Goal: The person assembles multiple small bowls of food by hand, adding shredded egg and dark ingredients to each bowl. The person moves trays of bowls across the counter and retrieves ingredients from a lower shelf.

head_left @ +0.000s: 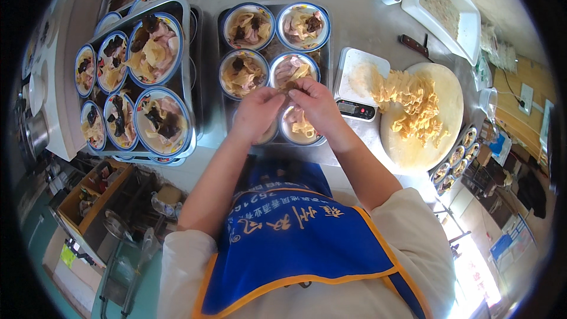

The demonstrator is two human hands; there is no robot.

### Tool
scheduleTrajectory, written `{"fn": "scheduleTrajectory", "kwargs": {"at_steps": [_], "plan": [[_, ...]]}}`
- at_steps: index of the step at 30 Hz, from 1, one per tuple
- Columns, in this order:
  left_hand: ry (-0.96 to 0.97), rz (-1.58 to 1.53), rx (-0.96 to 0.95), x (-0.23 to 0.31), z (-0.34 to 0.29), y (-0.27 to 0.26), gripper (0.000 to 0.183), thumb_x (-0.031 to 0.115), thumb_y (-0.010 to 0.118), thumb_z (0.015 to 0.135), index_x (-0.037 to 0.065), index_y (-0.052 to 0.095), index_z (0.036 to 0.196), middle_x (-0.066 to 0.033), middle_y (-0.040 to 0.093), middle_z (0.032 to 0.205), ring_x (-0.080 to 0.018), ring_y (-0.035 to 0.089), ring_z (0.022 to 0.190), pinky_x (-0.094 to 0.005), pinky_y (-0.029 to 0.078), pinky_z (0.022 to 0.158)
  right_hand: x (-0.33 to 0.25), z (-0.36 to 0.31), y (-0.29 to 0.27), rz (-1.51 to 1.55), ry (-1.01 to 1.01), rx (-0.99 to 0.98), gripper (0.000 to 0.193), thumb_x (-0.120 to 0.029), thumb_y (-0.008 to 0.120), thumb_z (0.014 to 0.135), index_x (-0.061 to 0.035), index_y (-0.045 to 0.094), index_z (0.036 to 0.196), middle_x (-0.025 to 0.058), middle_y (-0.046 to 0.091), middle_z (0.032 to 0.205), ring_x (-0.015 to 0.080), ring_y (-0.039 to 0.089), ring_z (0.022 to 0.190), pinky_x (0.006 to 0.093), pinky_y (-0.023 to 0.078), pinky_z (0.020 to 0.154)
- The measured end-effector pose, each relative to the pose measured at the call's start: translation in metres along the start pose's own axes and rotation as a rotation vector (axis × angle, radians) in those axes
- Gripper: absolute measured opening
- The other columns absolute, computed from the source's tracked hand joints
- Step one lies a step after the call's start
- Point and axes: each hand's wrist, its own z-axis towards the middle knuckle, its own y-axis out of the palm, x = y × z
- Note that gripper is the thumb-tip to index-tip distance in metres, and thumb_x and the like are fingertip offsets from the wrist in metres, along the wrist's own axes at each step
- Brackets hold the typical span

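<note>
One small dark-brown piece (289, 86) appears pinched between left hand (261, 110) and right hand (314, 103), best kept low over the round, blue-rimmed white bowl (317, 67) on their far side.

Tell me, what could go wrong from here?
The left hand and right hand pinch a small dark piece above close-set bowls; it might slip and land between them.

The tray on the left seems stacked above more bowls, so a bump could tip it.

The yellow strips spread across both board and scale; if weighing matters, that could upset a reading.
</note>
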Motion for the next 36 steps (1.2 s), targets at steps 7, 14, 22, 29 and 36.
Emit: {"fn": "scheduleTrajectory", "kwargs": {"at_steps": [7,14,22,29,36], "plan": [[0.181,0.317,0.116,-0.011,-0.006,-0.013,0.019,0.016,0.068,0.095,0.0,0.073,0.103,-0.0102,0.073,0.09,-0.0184,0.068,0.08,-0.031,0.052,0.074,-0.004,0.0,0.005,-0.309,-0.111,-0.105,0.018,-0.013,0.065,0.095,0.0,0.066,0.108,0.0063,0.068,0.084,0.011,0.064,0.07,0.0285,0.052,0.064],[0.294,0.624,0.276,-0.007,-0.015,-0.008,0.02,0.021,0.07,0.092,0.004,0.075,0.102,-0.02,0.075,0.098,-0.034,0.073,0.091,-0.0387,0.056,0.081,-0.006,0.0,-0.005,-0.209,0.075,-0.281,0.02,-0.015,0.065,0.095,-0.0003,0.067,0.109,0.0073,0.068,0.088,0.0137,0.065,0.079,0.031,0.053,0.071],[0.088,0.303,0.455,0.003,0.008,-0.046,0.029,0.02,0.073,0.094,-0.001,0.074,0.113,-0.0126,0.077,0.104,-0.0204,0.072,0.093,-0.0322,0.054,0.086,-0.021,0.001,-0.005,-0.629,-0.31,0.188,0.018,-0.012,0.066,0.094,-0.0007,0.071,0.108,0.0173,0.07,0.099,0.0309,0.07,0.091,0.0372,0.055,0.081],[0.24,0.378,0.448,-0.015,0.026,-0.061,0.032,0.011,0.072,0.094,0.0,0.07,0.124,-0.0105,0.074,0.116,-0.0147,0.069,0.103,-0.0295,0.053,0.091,-0.025,0.017,-0.014,-0.944,-0.396,0.241,0.031,-0.009,0.068,0.092,-0.0058,0.068,0.123,0.0173,0.068,0.103,0.0331,0.07,0.092,0.0407,0.056,0.082],[0.171,0.146,0.501,-0.004,0.014,-0.058,0.042,0.005,0.072,0.093,0.001,0.057,0.132,-0.01,0.071,0.112,-0.0169,0.067,0.099,-0.03,0.054,0.09,-0.025,0.007,-0.001,-0.647,-0.325,0.193,0.031,-0.013,0.068,0.092,-0.0077,0.068,0.122,0.0182,0.069,0.107,0.0339,0.07,0.094,0.041,0.056,0.084]]}}
